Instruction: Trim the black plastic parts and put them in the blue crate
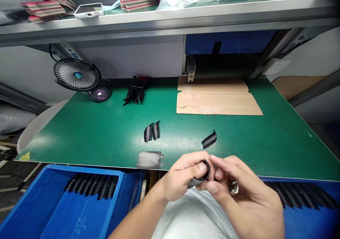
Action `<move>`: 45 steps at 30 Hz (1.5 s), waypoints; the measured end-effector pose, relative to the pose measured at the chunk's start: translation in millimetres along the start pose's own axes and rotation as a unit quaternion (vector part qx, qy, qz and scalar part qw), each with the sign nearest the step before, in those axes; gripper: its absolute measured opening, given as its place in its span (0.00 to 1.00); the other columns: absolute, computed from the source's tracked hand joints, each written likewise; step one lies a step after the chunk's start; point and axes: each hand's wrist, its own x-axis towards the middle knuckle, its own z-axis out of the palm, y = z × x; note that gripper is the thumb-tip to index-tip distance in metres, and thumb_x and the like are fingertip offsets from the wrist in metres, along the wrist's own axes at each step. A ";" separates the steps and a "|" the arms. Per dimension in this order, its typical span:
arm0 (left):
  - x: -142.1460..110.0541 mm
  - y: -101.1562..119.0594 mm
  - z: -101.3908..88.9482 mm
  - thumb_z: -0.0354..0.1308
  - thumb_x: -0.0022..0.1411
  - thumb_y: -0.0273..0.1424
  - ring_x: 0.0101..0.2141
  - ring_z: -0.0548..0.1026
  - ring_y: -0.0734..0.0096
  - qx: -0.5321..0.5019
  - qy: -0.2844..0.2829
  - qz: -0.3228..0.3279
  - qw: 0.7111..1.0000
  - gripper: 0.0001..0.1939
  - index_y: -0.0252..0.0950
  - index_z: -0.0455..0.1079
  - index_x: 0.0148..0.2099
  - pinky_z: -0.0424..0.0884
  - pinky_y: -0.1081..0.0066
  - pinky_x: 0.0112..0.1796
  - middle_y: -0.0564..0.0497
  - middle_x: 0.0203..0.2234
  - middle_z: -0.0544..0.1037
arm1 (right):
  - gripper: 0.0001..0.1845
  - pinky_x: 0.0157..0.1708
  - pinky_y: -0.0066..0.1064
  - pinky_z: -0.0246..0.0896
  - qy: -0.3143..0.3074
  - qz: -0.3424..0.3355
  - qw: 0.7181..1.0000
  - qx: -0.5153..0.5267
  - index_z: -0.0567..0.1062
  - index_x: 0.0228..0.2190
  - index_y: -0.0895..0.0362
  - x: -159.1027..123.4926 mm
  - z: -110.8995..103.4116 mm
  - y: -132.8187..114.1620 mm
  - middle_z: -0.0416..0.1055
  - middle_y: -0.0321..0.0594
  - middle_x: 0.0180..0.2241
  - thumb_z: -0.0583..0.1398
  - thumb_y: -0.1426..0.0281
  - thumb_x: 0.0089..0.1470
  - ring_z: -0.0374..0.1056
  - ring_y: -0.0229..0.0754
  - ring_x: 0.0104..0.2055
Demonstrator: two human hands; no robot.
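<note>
Close to my body, past the front edge of the table, my left hand (pixel 182 178) is closed around a black curved plastic piece (pixel 206 171), the thumb inside its curve. My right hand (pixel 249 193) meets it from the right, fingers pinched near the same piece. A small shiny metal object (pixel 233 188) pokes out between the right fingers; most of it is hidden. On the table beyond lie a single black curved piece (pixel 209 139) and a pair of similar pieces (pixel 152 131). A grey flat block (pixel 149 160) sits at the table's front edge.
The green table (pixel 106 132) carries a fan (pixel 77 74), a cluster of black parts (pixel 136 90) and a cardboard sheet (pixel 217 99). Blue bins with rows of black parts stand left (pixel 117 200) and right (pixel 305 217), below the edge. A shelf (pixel 164 26) crosses overhead.
</note>
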 end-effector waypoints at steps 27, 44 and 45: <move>-9.0 37.7 -6.9 0.47 0.65 0.40 0.24 0.58 0.76 0.210 -0.060 -0.110 0.970 0.16 0.31 0.66 0.35 0.58 0.73 0.27 0.54 0.22 0.60 | 0.12 0.19 0.25 0.55 -0.005 0.033 0.999 0.006 0.75 0.39 0.52 -3.8 8.1 -2.2 0.64 0.33 0.25 0.65 0.72 0.51 0.61 0.34 0.24; -3.7 16.1 -14.6 0.54 0.59 0.40 0.17 0.60 0.78 -0.049 -0.103 -0.189 0.975 0.15 0.31 0.68 0.38 0.55 0.75 0.17 0.54 0.19 0.64 | 0.10 0.20 0.24 0.61 0.001 0.069 0.997 0.023 0.73 0.34 0.52 -2.1 10.9 -0.8 0.63 0.31 0.22 0.67 0.69 0.48 0.62 0.35 0.23; -3.5 16.2 -14.6 0.54 0.59 0.40 0.17 0.60 0.79 -0.044 -0.101 -0.188 0.976 0.15 0.31 0.68 0.38 0.55 0.76 0.17 0.54 0.19 0.64 | 0.10 0.20 0.24 0.62 0.001 0.069 0.997 0.025 0.73 0.34 0.52 -1.9 10.9 -0.5 0.63 0.31 0.22 0.67 0.69 0.48 0.62 0.35 0.23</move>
